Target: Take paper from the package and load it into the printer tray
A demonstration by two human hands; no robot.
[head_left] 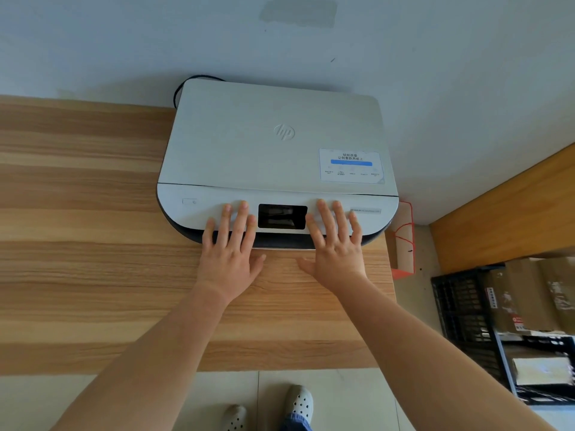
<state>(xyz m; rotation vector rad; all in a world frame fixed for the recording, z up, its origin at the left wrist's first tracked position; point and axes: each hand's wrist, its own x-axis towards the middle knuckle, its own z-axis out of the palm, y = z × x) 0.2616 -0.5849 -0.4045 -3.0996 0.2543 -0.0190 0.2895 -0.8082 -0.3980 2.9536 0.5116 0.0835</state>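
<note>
Both hands flat, fingers spread, holding nothing: left hand (231, 244) and right hand (334, 244) rested on printer (273, 144) front edge; rigid smooth plastic shell, likely slippery; tray front probably best hold; paper not visible on bench (93, 213)

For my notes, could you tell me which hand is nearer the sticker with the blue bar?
Right. The right hand lies just below the sticker; the left hand lies beyond the dark screen.

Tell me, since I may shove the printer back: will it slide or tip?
The printer looks wide and low, so tipping seems unlikely. On the smooth wooden table it would probably slide. It already sits close to the wall, with a black cable behind, leaving little room.
</note>
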